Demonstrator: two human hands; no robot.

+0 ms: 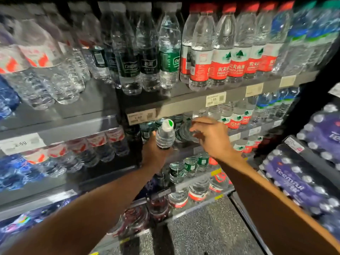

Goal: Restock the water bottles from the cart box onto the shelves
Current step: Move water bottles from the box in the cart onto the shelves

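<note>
My left hand (153, 155) grips a clear water bottle (165, 136) with a white and green cap, upright, just in front of the second shelf. My right hand (211, 138) reaches to its right, with its fingers curled round a second clear bottle (184, 133) that lies tilted at the shelf's edge. Behind both hands stand dark-green-labelled bottles (147, 131) in the shadow under the upper shelf (184, 100). The cart box is out of view.
The top shelf carries green-labelled bottles (169, 52) and red-capped, red-labelled bottles (220, 52). Lower shelves hold more small bottles (191, 166). Purple shrink-wrapped multipacks (294, 183) are stacked at the right. Speckled floor (206, 230) lies below.
</note>
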